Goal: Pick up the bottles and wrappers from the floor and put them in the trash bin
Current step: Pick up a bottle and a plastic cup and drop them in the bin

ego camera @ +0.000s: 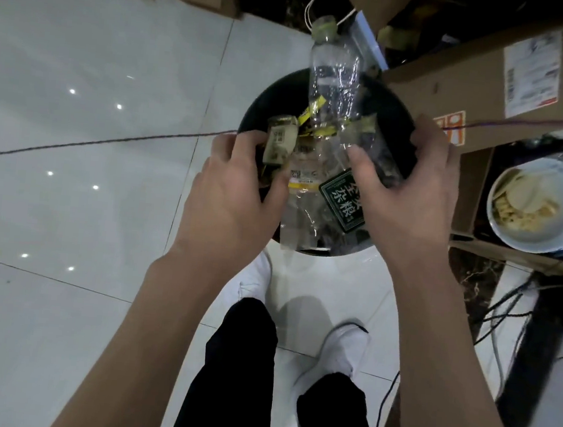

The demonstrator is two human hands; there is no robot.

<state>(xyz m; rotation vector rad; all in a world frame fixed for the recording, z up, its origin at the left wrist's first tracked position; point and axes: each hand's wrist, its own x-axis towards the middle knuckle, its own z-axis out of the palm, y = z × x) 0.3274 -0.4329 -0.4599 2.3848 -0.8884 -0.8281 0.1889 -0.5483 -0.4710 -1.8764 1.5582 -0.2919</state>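
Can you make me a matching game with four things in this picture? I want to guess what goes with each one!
Things:
1. bottle
2. trash bin
3. wrapper
4. shoes

Match with:
A. white
B. held by the left hand
C. black
D. see-through

Right pairs: 1-D, 2-C, 3-B, 4-A.

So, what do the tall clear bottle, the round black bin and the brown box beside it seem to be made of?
The tall clear bottle looks like thin glossy plastic: it is see-through, ribbed and crinkled. The round black bin seems to be hard plastic with a smooth dull rim, though metal is possible. The brown box is plainly matte cardboard, with folded flaps and a paper label.
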